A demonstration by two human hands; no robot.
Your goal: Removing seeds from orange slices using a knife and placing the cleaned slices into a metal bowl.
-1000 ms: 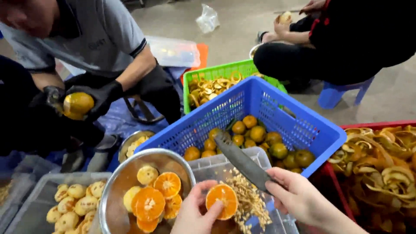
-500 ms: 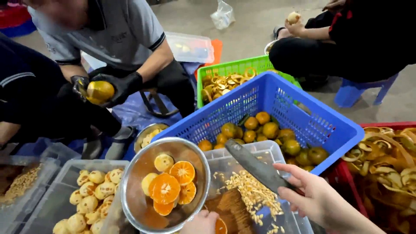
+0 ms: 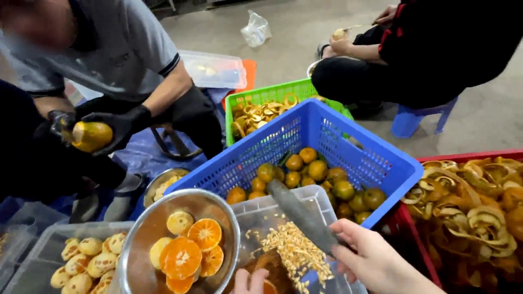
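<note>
- Lower than half a second ago, the left hand (image 3: pixel 251 281) now shows only as fingertips at the bottom edge, and the orange half-fruit (image 3: pixel 268 286) it pinches has sunk almost out of view over the clear plastic tub of pale seeds (image 3: pixel 289 250).
- Whether those left fingers press hard or just steady the fruit, I cannot tell; only their tips show.
- Right hand (image 3: pixel 376 260) is curled around the handle of a dull grey-bladed knife (image 3: pixel 299 215), whose blade slants up and left above the seed tub.
- Just left of the tub, a round shiny steel bowl (image 3: pixel 143 228) holds several halved orange fruits, cut faces up, plus a couple of peeled whole ones; this reads as the finished share.
- Left of that, a clear plastic box of peeled pale-yellow fruits (image 3: pixel 81 261) waits, apparently uncut.
- Behind the tub, a blue slatted plastic crate (image 3: pixel 348 147) is about a third full of unpeeled green-orange fruits, so much seems left.
- Further back, a green plastic basket (image 3: pixel 261 98) holds curled peel; a red crate (image 3: pixel 425 228) at the right is heaped with more.
- Across the way, another person's black-gloved hands (image 3: pixel 120 122) grip a yellow half-peeled fruit (image 3: pixel 91 135).
</note>
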